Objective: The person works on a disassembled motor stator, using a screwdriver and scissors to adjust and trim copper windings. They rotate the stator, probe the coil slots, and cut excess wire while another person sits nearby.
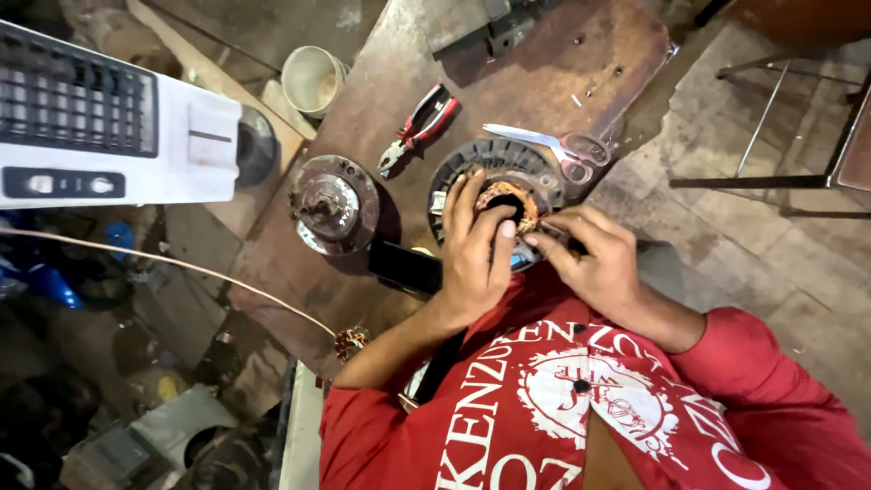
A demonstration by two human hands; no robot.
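Round ribbed stator (508, 177), copper-wound core.

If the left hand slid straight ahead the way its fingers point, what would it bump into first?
The left hand points up the picture, across the round motor part. Going on, it would probably meet that part's dark rim first, then the scissors just beyond, though depth is hard to judge.

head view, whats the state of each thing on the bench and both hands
left hand, gripping the stator's copper coil
right hand, pinching wire at the coil's edge
motor stator, flat on the bench
pliers, lying with handles spread
scissors, closed, lying flat
motor cover, detached, lying beside
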